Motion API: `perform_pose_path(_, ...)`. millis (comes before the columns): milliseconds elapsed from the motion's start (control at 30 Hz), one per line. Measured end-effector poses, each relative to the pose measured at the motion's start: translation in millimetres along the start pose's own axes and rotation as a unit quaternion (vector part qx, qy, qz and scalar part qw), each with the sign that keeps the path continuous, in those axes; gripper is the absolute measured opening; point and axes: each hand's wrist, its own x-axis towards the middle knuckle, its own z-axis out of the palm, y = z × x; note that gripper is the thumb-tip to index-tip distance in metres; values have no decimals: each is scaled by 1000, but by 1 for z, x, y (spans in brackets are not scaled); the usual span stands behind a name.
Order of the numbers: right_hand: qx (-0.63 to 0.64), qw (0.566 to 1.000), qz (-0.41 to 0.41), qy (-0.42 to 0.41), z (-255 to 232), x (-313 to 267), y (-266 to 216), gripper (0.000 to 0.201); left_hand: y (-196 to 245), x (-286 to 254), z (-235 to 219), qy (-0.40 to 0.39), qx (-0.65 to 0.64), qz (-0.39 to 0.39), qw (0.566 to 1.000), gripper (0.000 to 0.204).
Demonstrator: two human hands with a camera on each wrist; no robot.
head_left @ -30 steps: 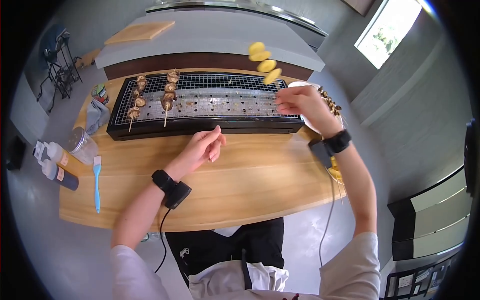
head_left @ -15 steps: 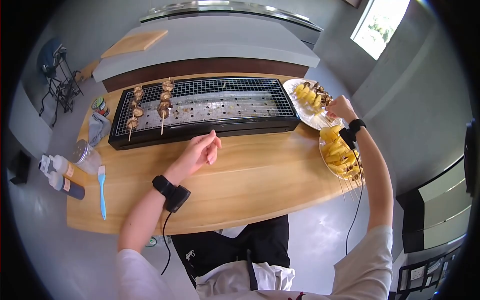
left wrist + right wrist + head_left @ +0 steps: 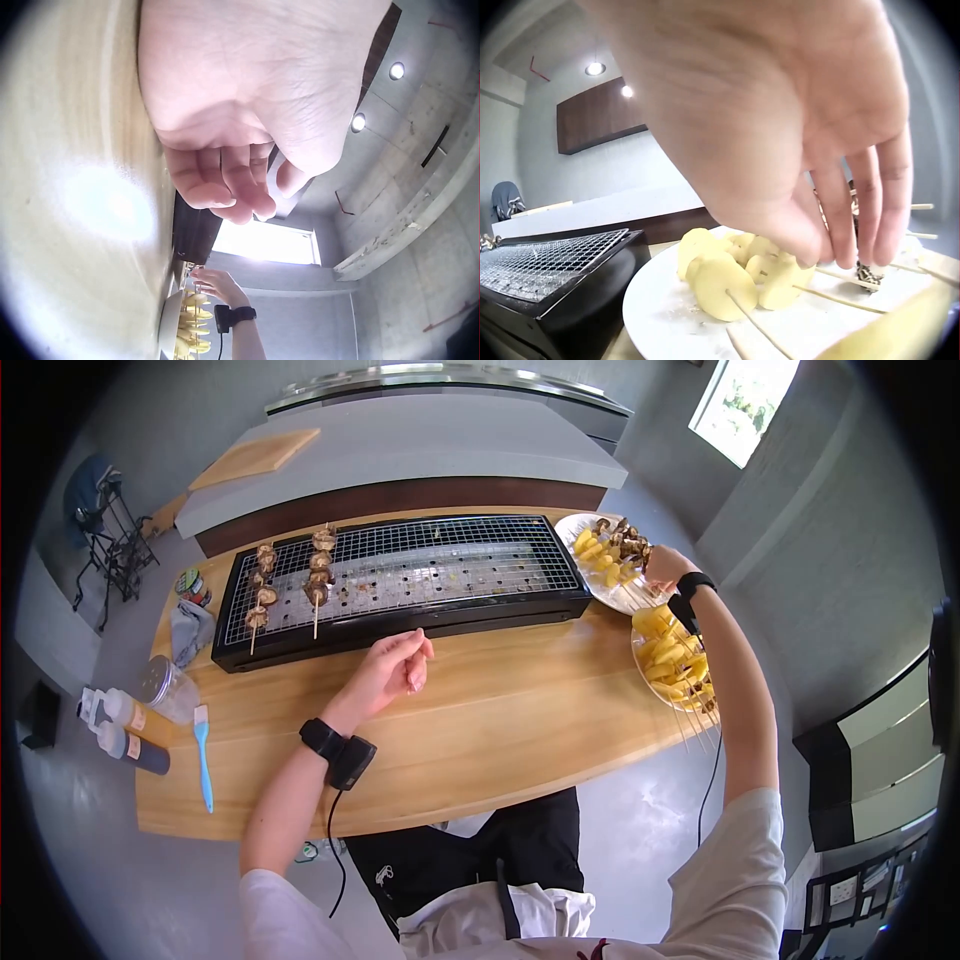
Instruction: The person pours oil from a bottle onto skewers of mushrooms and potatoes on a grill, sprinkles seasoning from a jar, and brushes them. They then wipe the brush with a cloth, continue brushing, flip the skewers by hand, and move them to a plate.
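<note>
My right hand (image 3: 665, 568) is over the right side of a white plate (image 3: 656, 319), beside mushroom skewers (image 3: 630, 542). Its fingers point down, nearly straight, among the stick ends, with the thumb near the index finger; whether they touch a stick is unclear. Skewered yellow slices (image 3: 724, 289) lie on that plate, left of the hand. My left hand (image 3: 388, 672) rests on the wooden table (image 3: 480, 710) in front of the grill (image 3: 430, 622), fingers loosely curled and holding nothing.
Two mushroom skewers (image 3: 318, 575) lie on the grill's left part. A second plate of yellow skewers (image 3: 672, 660) is nearer, under the right forearm. Bottles (image 3: 140, 715), a jar (image 3: 172, 690) and a blue brush (image 3: 203, 760) stand or lie at left.
My right hand has moved from the grill's right end to the white plate. The yellow skewer raised with it a second ago is now on that plate. My left hand has stayed in place.
</note>
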Motion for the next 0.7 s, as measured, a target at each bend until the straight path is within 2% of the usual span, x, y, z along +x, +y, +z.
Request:
perform_pose_path(33,-2,1000,-3,0,1,2,3,16,1,0,1,-2,2,0,1000,33)
perform_pose_path(100,-53,994,-20,-89,4,5,10,15,0,1,0,2,1,-2,1000,33)
perform_pose_path(133,-56,994,-25,-88,5,6,12,15,0,1,0,5,1,-6,1000,32)
perform_pose_path(200,-23,985,-17,-170,6,12,15,14,-1,1,-1,5,4,-1,1000,33)
perform_pose_path(267,-33,985,-31,-165,14,24,25,12,0,1,-1,4,8,1,1000,33)
perform_pose_path(333,-20,996,-51,-76,23,37,33,12,-1,1,-1,5,4,-7,1000,33)
perform_pose_path(400,-55,996,-39,-57,27,48,37,13,0,1,-1,5,5,-8,1000,33)
perform_pose_path(467,-27,989,-31,-139,18,34,28,11,0,1,-1,10,4,-18,1000,32)
perform_pose_path(600,6,992,9,-127,5,12,12,13,0,2,-1,2,1,-14,1000,30)
perform_pose_path(667,6,982,14,-187,5,14,12,21,1,1,1,7,5,-14,1000,29)
perform_pose_path(700,6,982,13,-187,6,15,12,21,1,1,0,8,6,-14,1000,29)
